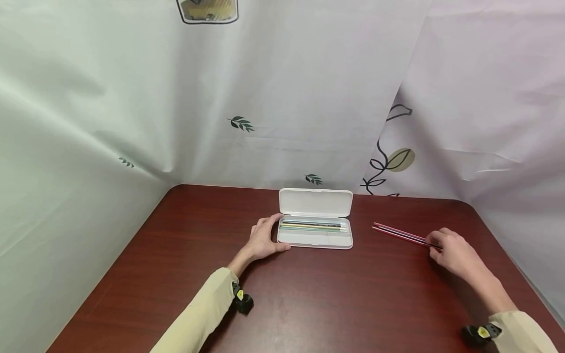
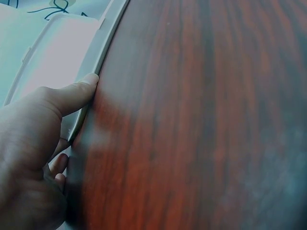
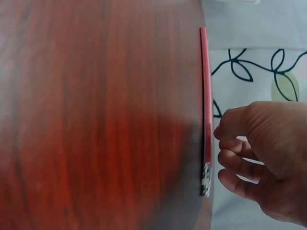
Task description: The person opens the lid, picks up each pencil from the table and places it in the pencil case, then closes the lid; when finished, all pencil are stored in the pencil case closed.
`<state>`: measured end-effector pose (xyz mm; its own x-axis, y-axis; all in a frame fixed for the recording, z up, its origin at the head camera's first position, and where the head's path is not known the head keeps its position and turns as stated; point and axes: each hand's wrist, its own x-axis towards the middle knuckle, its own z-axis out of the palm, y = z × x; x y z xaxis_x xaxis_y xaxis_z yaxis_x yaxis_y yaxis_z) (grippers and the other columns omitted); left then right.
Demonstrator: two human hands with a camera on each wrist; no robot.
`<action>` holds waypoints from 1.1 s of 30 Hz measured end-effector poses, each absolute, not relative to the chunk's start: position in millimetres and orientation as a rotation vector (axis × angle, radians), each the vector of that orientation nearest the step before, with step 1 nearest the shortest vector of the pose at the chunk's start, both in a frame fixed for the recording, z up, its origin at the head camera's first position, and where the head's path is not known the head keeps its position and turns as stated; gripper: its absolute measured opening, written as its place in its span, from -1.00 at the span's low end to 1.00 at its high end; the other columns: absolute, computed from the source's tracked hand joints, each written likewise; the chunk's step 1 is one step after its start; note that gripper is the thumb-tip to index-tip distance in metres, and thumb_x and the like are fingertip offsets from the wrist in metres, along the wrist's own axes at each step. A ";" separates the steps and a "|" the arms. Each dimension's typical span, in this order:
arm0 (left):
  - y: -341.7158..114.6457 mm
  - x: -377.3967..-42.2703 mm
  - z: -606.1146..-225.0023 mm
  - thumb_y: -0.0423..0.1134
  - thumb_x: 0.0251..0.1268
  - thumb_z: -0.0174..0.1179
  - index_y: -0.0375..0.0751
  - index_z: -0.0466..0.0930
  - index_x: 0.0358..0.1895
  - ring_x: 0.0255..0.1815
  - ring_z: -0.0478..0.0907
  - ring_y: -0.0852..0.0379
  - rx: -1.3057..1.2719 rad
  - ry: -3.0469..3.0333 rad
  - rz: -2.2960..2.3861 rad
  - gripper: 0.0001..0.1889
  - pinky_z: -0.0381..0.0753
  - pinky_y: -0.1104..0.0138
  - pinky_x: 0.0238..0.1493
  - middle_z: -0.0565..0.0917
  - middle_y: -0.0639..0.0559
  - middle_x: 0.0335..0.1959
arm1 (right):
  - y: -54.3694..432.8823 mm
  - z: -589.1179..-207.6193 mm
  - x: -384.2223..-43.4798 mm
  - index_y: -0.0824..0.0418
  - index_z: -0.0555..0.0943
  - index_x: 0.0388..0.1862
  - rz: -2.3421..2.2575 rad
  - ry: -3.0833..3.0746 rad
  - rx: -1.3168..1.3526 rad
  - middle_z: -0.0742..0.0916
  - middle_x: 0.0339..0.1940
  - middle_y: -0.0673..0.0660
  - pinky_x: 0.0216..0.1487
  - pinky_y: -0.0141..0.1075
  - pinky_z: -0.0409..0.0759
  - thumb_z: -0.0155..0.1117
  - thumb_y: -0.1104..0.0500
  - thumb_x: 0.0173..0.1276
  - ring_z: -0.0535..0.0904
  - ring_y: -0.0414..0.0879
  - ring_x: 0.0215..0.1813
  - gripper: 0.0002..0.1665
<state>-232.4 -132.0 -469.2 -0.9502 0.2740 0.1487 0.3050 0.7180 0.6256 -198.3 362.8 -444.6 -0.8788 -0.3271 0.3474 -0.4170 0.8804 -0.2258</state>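
A white pencil case (image 1: 315, 240) lies with its lid (image 1: 315, 202) raised at the back. Inside it, several pencils (image 1: 311, 226) in dark, yellow and green colours lie side by side. My left hand (image 1: 262, 240) grips the case's left end, thumb at the front edge and fingers toward the back; in the left wrist view the thumb (image 2: 79, 96) presses on the rim. To the right, red and dark pencils (image 1: 399, 234) lie together on the table. My right hand (image 1: 452, 250) is at their near end, fingers loosely bent; in the right wrist view a small gap separates fingertips and pencils (image 3: 206, 96).
The dark red wooden table (image 1: 344, 304) has rounded back corners. A pale cloth (image 1: 300, 98) with leaf prints hangs behind it and along both sides. Each wrist carries a small black device, such as the left one (image 1: 243, 301).
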 end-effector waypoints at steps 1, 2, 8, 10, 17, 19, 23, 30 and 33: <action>-132.2 -232.4 -469.3 -0.05 -0.08 0.59 -0.10 0.32 0.45 0.37 0.26 -0.13 -0.481 -2.870 -1.055 -0.05 0.18 -0.02 0.26 0.52 -0.10 0.29 | 364.3 -445.7 -198.2 0.32 0.63 -0.36 0.427 -2.746 0.553 0.60 -0.36 0.18 -0.38 0.00 0.49 0.44 0.46 -0.07 0.53 0.10 -0.37 -0.75; -132.4 -232.5 -469.3 -0.05 -0.08 0.59 -0.11 0.32 0.45 0.37 0.26 -0.13 -0.480 -2.870 -1.055 -0.05 0.17 -0.02 0.26 0.52 -0.10 0.29 | 365.6 -446.8 -197.8 0.32 0.63 -0.37 0.427 -2.740 0.549 0.60 -0.36 0.18 -0.38 0.00 0.49 0.43 0.46 -0.08 0.53 0.10 -0.36 -0.75; -132.3 -233.0 -469.6 -0.06 -0.07 0.58 -0.11 0.32 0.45 0.37 0.26 -0.13 -0.486 -2.866 -1.061 -0.06 0.18 -0.02 0.25 0.52 -0.11 0.28 | 370.3 -451.8 -195.6 0.33 0.62 -0.36 0.417 -2.728 0.521 0.59 -0.35 0.22 -0.33 0.07 0.49 0.42 0.47 -0.09 0.54 0.18 -0.31 -0.74; -132.2 -233.1 -469.5 -0.06 -0.08 0.59 -0.11 0.32 0.45 0.37 0.27 -0.13 -0.489 -2.862 -1.063 -0.06 0.18 -0.03 0.25 0.52 -0.11 0.28 | 371.1 -452.5 -195.9 0.34 0.62 -0.36 0.416 -2.734 0.514 0.59 -0.34 0.23 -0.31 0.10 0.48 0.42 0.47 -0.08 0.53 0.21 -0.30 -0.74; -132.4 -233.4 -468.8 -0.05 -0.08 0.58 -0.11 0.33 0.44 0.37 0.27 -0.13 -0.507 -2.856 -1.055 -0.06 0.18 -0.04 0.25 0.53 -0.09 0.28 | 371.9 -451.6 -196.9 0.34 0.62 -0.34 0.413 -2.760 0.498 0.59 -0.34 0.25 -0.31 0.13 0.48 0.42 0.47 -0.08 0.53 0.24 -0.29 -0.73; -132.4 -233.2 -468.5 -0.05 -0.08 0.58 -0.11 0.33 0.44 0.37 0.27 -0.13 -0.508 -2.856 -1.055 -0.06 0.17 -0.04 0.25 0.53 -0.09 0.28 | 371.7 -450.9 -196.8 0.35 0.62 -0.34 0.413 -2.771 0.497 0.59 -0.34 0.25 -0.31 0.14 0.49 0.43 0.48 -0.07 0.54 0.24 -0.28 -0.73; -132.4 -232.4 -468.0 -0.05 -0.08 0.59 -0.11 0.33 0.44 0.37 0.27 -0.13 -0.505 -2.858 -1.062 -0.06 0.17 -0.03 0.25 0.53 -0.10 0.27 | 371.4 -450.0 -196.9 0.34 0.61 -0.35 0.409 -2.792 0.493 0.59 -0.35 0.22 -0.32 0.13 0.50 0.43 0.48 -0.08 0.54 0.21 -0.30 -0.73; -132.3 -231.3 -467.9 -0.05 -0.08 0.59 -0.11 0.33 0.44 0.36 0.26 -0.14 -0.502 -2.862 -1.064 -0.06 0.17 -0.04 0.25 0.52 -0.11 0.27 | 371.5 -449.3 -198.7 0.30 0.60 -0.37 0.410 -2.819 0.493 0.58 -0.38 0.16 -0.37 0.08 0.49 0.41 0.47 -0.08 0.52 0.11 -0.35 -0.74; -132.2 -231.2 -467.8 -0.05 -0.07 0.59 -0.10 0.33 0.45 0.36 0.26 -0.13 -0.495 -2.865 -1.066 -0.06 0.16 -0.03 0.26 0.52 -0.10 0.28 | 372.0 -449.5 -199.7 0.29 0.60 -0.38 0.404 -2.821 0.504 0.57 -0.40 0.13 -0.39 0.06 0.48 0.40 0.46 -0.10 0.50 0.08 -0.37 -0.74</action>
<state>-231.2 -132.2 -467.8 -0.9480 0.2801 0.1511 0.3107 0.7120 0.6297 -199.7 372.0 -449.5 -0.9099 -0.2999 0.2865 -0.3682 0.9020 -0.2253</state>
